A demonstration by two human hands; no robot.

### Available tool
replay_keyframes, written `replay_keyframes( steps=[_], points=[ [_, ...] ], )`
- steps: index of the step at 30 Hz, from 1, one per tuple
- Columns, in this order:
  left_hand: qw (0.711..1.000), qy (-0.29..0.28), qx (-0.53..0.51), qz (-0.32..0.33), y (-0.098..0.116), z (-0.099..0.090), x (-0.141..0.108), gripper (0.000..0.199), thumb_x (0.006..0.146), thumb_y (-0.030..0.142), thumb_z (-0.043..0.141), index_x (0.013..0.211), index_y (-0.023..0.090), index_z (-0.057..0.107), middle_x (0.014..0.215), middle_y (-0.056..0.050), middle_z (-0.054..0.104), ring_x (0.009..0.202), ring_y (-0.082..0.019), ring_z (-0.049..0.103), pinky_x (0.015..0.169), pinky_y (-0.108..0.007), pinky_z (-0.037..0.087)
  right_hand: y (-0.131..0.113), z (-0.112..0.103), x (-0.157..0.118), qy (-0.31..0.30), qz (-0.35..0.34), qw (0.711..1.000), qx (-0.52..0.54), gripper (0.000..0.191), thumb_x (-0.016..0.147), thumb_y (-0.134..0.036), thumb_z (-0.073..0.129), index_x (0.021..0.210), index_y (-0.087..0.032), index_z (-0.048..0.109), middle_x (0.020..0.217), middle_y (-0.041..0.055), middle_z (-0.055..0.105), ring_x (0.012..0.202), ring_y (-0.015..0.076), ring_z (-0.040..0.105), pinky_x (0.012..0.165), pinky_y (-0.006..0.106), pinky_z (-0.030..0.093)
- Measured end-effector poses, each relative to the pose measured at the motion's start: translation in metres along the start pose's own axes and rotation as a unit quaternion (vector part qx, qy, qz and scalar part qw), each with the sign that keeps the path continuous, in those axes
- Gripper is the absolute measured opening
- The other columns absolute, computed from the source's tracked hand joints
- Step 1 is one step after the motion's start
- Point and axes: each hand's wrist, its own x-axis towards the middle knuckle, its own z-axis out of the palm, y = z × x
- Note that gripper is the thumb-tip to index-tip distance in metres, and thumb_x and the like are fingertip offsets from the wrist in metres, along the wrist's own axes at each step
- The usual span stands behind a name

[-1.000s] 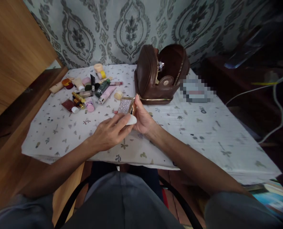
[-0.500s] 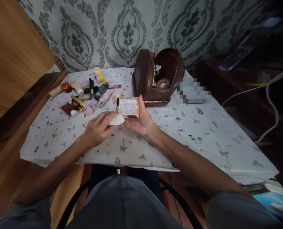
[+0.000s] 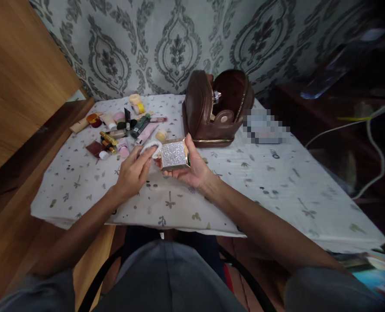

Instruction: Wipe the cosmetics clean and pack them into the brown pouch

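Above the white leaf-printed tablecloth (image 3: 244,195), gripping a gold-edged, glittery silver rectangular case (image 3: 174,154) in the right hand (image 3: 194,170), pinching a soft-looking white pad (image 3: 152,148) beside it with the left hand (image 3: 133,171), and perhaps risking a drop by pressing while holding too loosely.

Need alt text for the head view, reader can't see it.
A person's right hand holds a glittery, gold-edged case above a table with a patterned white cover; the left hand holds a white pad beside it. Farther back, assorted cosmetics lie to the left and an open brown bag stands to the right.
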Motion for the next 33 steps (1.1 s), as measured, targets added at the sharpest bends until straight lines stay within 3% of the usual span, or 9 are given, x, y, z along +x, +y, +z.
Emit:
replay_keyframes(
  steps=[7, 13, 18, 24, 29, 33],
  points=[
    [0.998, -0.026, 0.049, -0.025, 0.001, -0.001, 0.012, 0.037, 0.100, 0.024, 0.039, 0.129, 0.016, 0.061, 0.105, -0.010, 0.060, 0.090, -0.020, 0.059, 0.075, -0.032, 0.051, 0.004, 0.002, 0.002, 0.005, -0.006, 0.998, -0.057, 0.080, 0.090, -0.081, 0.020, 0.099, -0.017, 0.067, 0.081, 0.0085, 0.071, 0.071, 0.0191, 0.064, 0.057, 0.030, 0.052],
    [0.991, -0.066, 0.115, 0.003, 0.015, -0.003, 0.024, 0.037, 0.100, 0.020, 0.037, 0.126, 0.019, 0.062, 0.101, -0.009, 0.059, 0.089, -0.021, 0.060, 0.068, -0.029, 0.049, 0.009, 0.007, 0.001, 0.026, -0.030, 0.994, -0.104, 0.063, 0.095, -0.072, 0.031, 0.095, -0.019, 0.065, 0.072, 0.0022, 0.068, 0.059, 0.0141, 0.059, 0.052, 0.026, 0.048],
    [0.992, -0.052, 0.115, 0.027, 0.025, -0.003, 0.032, 0.036, 0.100, 0.019, 0.038, 0.127, 0.021, 0.062, 0.099, -0.008, 0.059, 0.085, -0.019, 0.059, 0.067, -0.027, 0.047, 0.008, 0.009, 0.000, 0.030, -0.025, 0.994, -0.102, 0.054, 0.097, -0.065, 0.037, 0.095, -0.020, 0.065, 0.068, 0.0000, 0.066, 0.058, 0.0131, 0.059, 0.050, 0.024, 0.047],
    [0.984, -0.066, 0.128, 0.107, 0.034, -0.002, 0.019, 0.036, 0.099, 0.017, 0.037, 0.124, 0.025, 0.061, 0.106, -0.007, 0.061, 0.097, -0.021, 0.059, 0.065, -0.026, 0.047, 0.006, 0.007, 0.000, 0.045, -0.022, 0.997, -0.058, 0.052, 0.091, -0.069, 0.047, 0.082, -0.020, 0.065, 0.067, -0.0012, 0.066, 0.062, 0.0141, 0.061, 0.055, 0.025, 0.050],
    [0.968, -0.079, 0.152, 0.183, 0.045, -0.003, 0.002, 0.036, 0.096, 0.009, 0.041, 0.125, 0.020, 0.060, 0.101, -0.008, 0.062, 0.088, -0.020, 0.060, 0.063, -0.026, 0.048, 0.001, 0.007, 0.002, 0.026, 0.004, 1.000, -0.006, 0.069, 0.091, -0.076, 0.032, 0.093, -0.018, 0.069, 0.079, 0.0063, 0.072, 0.073, 0.0196, 0.065, 0.064, 0.030, 0.054],
    [0.977, -0.056, 0.141, 0.152, 0.038, -0.005, 0.000, 0.038, 0.095, 0.008, 0.040, 0.125, 0.021, 0.060, 0.103, -0.009, 0.062, 0.090, -0.019, 0.060, 0.064, -0.026, 0.050, -0.001, 0.006, 0.002, 0.033, -0.006, 0.999, 0.011, 0.071, 0.094, -0.075, 0.026, 0.100, -0.018, 0.069, 0.081, 0.0075, 0.072, 0.073, 0.0204, 0.065, 0.065, 0.032, 0.055]
  ],
)
